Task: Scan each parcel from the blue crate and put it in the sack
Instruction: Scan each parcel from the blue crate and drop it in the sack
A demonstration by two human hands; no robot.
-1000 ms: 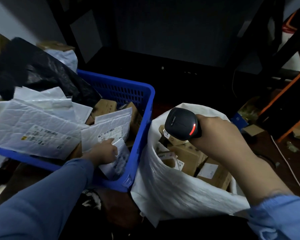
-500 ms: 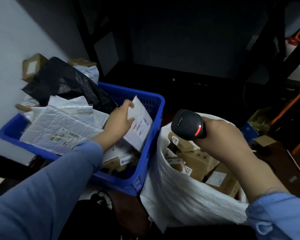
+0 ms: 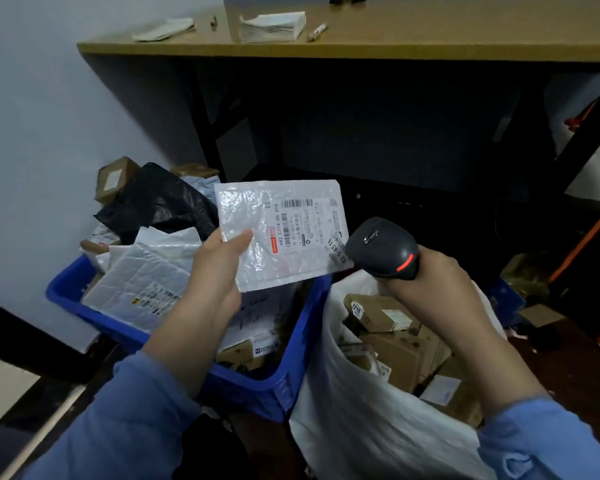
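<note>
My left hand (image 3: 219,268) grips a white bubble-mailer parcel (image 3: 281,233) by its lower left corner, holding it up above the blue crate (image 3: 278,382) with its label facing me. My right hand (image 3: 433,289) grips a black barcode scanner (image 3: 383,249) with a red light lit, its head right beside the parcel's right edge. The crate holds several white mailers (image 3: 142,289), a black bag (image 3: 156,202) and small boxes. To its right stands the white sack (image 3: 354,420), open, with several cardboard boxes (image 3: 395,344) inside.
A wooden desk top (image 3: 430,32) with papers runs across the top, a dark space beneath it. A pale wall (image 3: 49,116) is on the left. Loose cardboard and orange metal framing (image 3: 589,237) lie at the right.
My left hand has lifted the white mailer out of the crate and turned its label up. The scanner has come up beside it. My view has tilted upward.
</note>
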